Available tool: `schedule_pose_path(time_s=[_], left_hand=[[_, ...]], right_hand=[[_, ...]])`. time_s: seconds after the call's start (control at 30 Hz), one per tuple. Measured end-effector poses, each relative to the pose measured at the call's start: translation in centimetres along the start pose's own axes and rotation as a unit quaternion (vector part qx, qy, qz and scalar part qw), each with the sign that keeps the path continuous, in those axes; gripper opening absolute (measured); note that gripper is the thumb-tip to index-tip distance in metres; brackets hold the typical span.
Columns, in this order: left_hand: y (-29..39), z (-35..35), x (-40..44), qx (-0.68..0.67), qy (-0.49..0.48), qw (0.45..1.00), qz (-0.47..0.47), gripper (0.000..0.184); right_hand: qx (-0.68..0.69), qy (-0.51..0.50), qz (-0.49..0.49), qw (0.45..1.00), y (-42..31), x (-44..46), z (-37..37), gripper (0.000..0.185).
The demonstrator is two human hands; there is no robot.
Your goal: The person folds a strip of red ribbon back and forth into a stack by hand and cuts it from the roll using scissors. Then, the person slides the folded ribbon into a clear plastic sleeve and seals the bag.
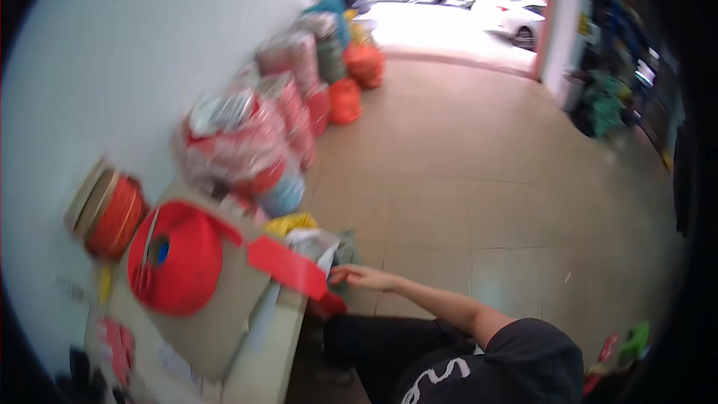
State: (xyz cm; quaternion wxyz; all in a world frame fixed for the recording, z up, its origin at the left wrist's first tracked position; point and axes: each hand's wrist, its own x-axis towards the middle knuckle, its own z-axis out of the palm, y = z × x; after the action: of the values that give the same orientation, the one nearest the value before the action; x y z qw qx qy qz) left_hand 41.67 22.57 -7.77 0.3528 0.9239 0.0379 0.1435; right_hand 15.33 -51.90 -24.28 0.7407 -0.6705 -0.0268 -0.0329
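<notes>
My right hand [363, 278] reaches out from a dark sleeve, beyond the table's edge. Its fingers are loosely extended and look apart, with the tips close to the end of a flat red strip [288, 265]; blur hides whether they touch. The strip juts past the edge of the table [273, 363]. Behind it, a large red roll of ribbon [202, 265] with a blue core lies on a brown cardboard sheet [202, 340]. Scissors [146, 273] with red handles rest on the roll. My left hand is out of view.
Another spool with orange-red material [116, 217] stands by the wall. A red glove-like item [116, 348] lies on the table. Stuffed plastic bags [239, 142] and orange bags [345, 101] line the wall toward the doorway. A green bag [602, 105] sits across the tiled floor [419, 157].
</notes>
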Motion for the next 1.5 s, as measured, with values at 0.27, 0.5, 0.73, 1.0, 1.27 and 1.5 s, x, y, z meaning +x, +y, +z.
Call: schedule_pose_path(time_s=[0.27, 0.5, 0.73, 1.0, 1.27, 1.5], left_hand=[[29.4, 6.4, -30.6, -0.182, -0.224, 0.939, 0.186, 0.044], [33.2, 25.0, -39.2, -0.446, -0.335, 0.829, -0.031, 0.045], [35.7, 40.0, -39.8, -0.208, -0.092, 0.973, 0.050, 0.046], [38.8, 30.1, -43.2, -0.570, -0.417, 0.694, -0.141, 0.027], [39.1, 25.1, -42.4, -0.576, -0.485, 0.610, -0.247, 0.031], [38.3, 25.4, -42.8, -0.590, -0.487, 0.594, -0.249, 0.035]], right_hand=[[0.038, -0.097, 0.084, 0.991, -1.2, -2.3, 3.2, 0.060], [0.016, 0.135, -0.013, 0.991, 0.1, -2.1, 4.1, 0.045], [-0.073, 0.152, -0.031, 0.985, -1.6, -4.4, 2.8, 0.034], [-0.016, 0.065, 0.037, 0.997, -11.0, -15.3, 2.1, 0.039], [-0.456, 0.013, -0.403, 0.793, -13.1, -17.8, 4.3, 0.045], [-0.492, -0.162, -0.501, 0.693, -14.8, -16.6, 5.0, 0.027]])
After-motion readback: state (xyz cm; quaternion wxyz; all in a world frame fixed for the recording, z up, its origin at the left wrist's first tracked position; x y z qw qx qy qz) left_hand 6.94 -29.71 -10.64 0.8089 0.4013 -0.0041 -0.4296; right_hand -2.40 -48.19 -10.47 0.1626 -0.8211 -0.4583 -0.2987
